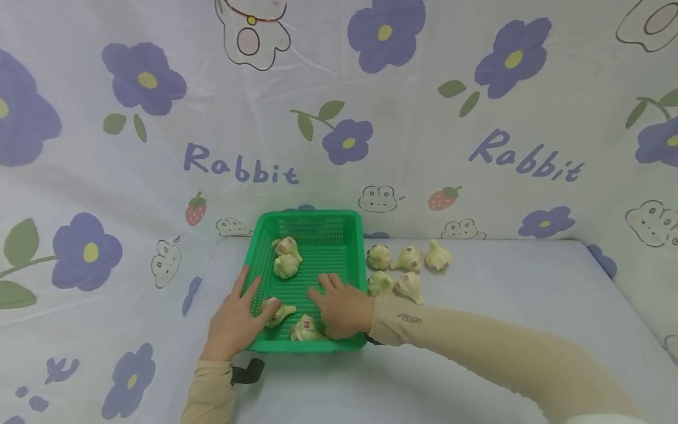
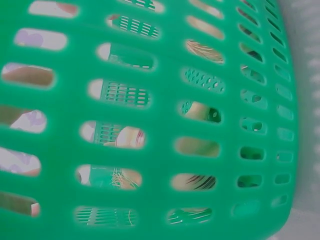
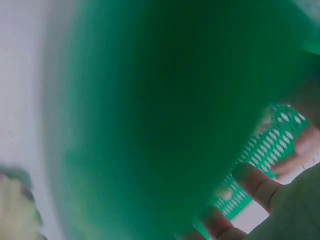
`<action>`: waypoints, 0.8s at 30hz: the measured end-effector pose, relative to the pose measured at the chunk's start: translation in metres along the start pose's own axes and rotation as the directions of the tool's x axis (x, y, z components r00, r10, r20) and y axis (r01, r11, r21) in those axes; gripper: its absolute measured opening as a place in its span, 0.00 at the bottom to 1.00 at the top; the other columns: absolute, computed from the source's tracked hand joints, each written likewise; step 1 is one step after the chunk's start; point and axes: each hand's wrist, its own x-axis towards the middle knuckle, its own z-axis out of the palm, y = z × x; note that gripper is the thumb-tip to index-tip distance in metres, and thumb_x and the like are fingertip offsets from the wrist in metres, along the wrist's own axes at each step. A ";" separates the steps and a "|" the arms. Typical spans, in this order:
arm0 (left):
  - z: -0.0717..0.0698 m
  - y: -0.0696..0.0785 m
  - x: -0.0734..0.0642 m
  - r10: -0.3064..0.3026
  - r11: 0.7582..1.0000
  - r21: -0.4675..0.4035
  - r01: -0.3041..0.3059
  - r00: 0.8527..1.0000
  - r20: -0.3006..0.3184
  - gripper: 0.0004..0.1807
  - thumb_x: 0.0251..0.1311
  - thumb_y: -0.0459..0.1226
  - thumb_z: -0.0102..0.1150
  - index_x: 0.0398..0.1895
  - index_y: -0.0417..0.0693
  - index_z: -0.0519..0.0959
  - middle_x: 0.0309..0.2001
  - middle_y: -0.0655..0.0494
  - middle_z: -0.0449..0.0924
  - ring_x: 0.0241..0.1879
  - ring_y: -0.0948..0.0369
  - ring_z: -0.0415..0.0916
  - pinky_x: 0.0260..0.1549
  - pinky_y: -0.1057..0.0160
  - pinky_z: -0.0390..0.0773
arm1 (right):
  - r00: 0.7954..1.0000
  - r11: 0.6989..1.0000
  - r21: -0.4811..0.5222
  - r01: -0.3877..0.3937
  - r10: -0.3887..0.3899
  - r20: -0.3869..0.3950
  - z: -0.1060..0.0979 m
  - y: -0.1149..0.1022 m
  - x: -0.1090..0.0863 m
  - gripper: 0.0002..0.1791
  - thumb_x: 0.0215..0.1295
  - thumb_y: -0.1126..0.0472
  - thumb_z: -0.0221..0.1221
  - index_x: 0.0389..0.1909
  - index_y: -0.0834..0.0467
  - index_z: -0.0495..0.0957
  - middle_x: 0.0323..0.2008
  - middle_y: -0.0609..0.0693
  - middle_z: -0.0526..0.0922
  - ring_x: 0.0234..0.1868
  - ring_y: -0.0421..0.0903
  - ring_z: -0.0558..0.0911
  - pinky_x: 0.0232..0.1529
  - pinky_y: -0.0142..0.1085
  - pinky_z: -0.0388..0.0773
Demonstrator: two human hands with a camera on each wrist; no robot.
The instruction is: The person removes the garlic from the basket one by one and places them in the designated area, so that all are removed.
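A green plastic basket (image 1: 307, 346) with slotted walls holds several garlic bulbs. My left hand (image 1: 233, 323) lies over its left rim, fingers spread and fairly straight, thumb tip on a garlic bulb (image 1: 283, 315) in the near left corner. Inside the near right part is my right hand (image 1: 343, 309), its fingers extended toward the basket floor. Right beside its palm sits another garlic bulb (image 1: 305, 330), partly hidden. Two more bulbs (image 1: 286, 267) rest together toward the back left. The left wrist view is filled by the slotted wall (image 2: 160, 120); in the right wrist view fingers (image 3: 260, 185) show below blurred green.
Several loose garlic bulbs (image 1: 409, 258) lie on the white table (image 1: 503, 282) just right of the basket. A patterned cloth (image 1: 413, 118) hangs behind the table. A black band (image 1: 248, 372) is at the left wrist.
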 end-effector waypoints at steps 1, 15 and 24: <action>0.000 0.000 0.000 0.001 1.000 0.000 -0.001 1.000 -0.001 0.48 0.70 0.68 0.50 0.81 0.46 0.62 0.85 0.46 0.42 0.70 0.32 0.69 0.57 0.32 0.77 | 1.000 1.000 -0.001 0.001 -0.001 0.015 0.003 0.000 0.002 0.28 0.68 0.55 0.65 0.65 0.57 0.68 0.60 0.60 0.64 0.54 0.52 0.65 0.39 0.35 0.75; -0.001 -0.003 -0.001 0.000 1.000 0.003 0.000 1.000 0.002 0.48 0.70 0.68 0.51 0.82 0.47 0.61 0.86 0.47 0.41 0.70 0.33 0.69 0.56 0.34 0.79 | 0.994 0.990 -0.094 0.104 -0.105 -0.005 0.020 0.007 0.005 0.26 0.67 0.51 0.70 0.58 0.55 0.70 0.52 0.59 0.64 0.46 0.50 0.61 0.33 0.33 0.71; 0.001 -0.002 -0.001 -0.012 1.000 0.000 0.012 1.000 0.007 0.48 0.70 0.69 0.50 0.82 0.47 0.60 0.86 0.48 0.41 0.73 0.33 0.65 0.58 0.32 0.77 | 0.996 0.982 -0.166 0.089 -0.091 -0.005 0.025 0.002 0.006 0.27 0.63 0.49 0.73 0.57 0.54 0.73 0.55 0.60 0.68 0.50 0.52 0.70 0.27 0.32 0.78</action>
